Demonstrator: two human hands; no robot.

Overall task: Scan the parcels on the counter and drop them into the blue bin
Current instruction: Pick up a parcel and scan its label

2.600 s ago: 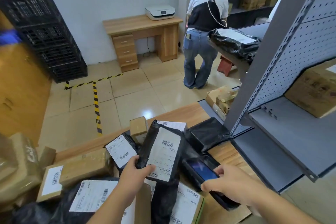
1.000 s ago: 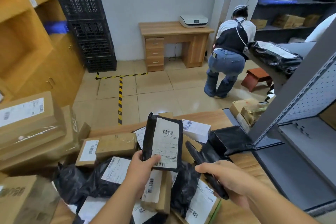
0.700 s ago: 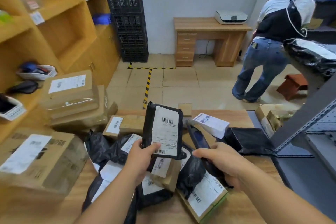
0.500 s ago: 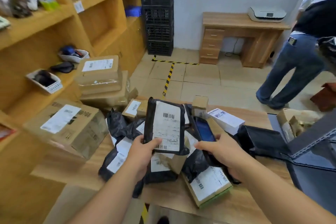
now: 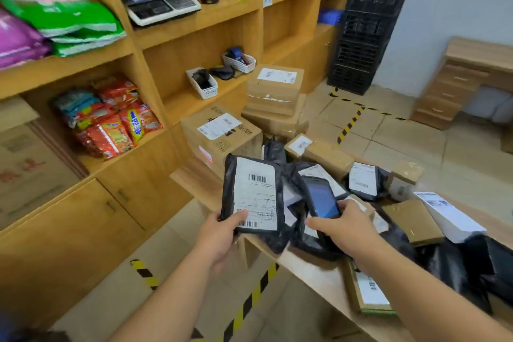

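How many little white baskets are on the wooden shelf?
2. One white basket sits nearer on the wooden shelf; the other white basket sits farther along it. More may be out of view.

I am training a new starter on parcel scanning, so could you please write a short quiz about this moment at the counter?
1. True or false: the left hand holds a black parcel with its white label facing the camera.
2. What does the right hand hold? A) a tape roll B) a scanner C) a brown box
3. Fill in: the scanner's lit screen sits to the ___ of the held parcel in the picture.

Key: 1 true. 2 B. 3 right.
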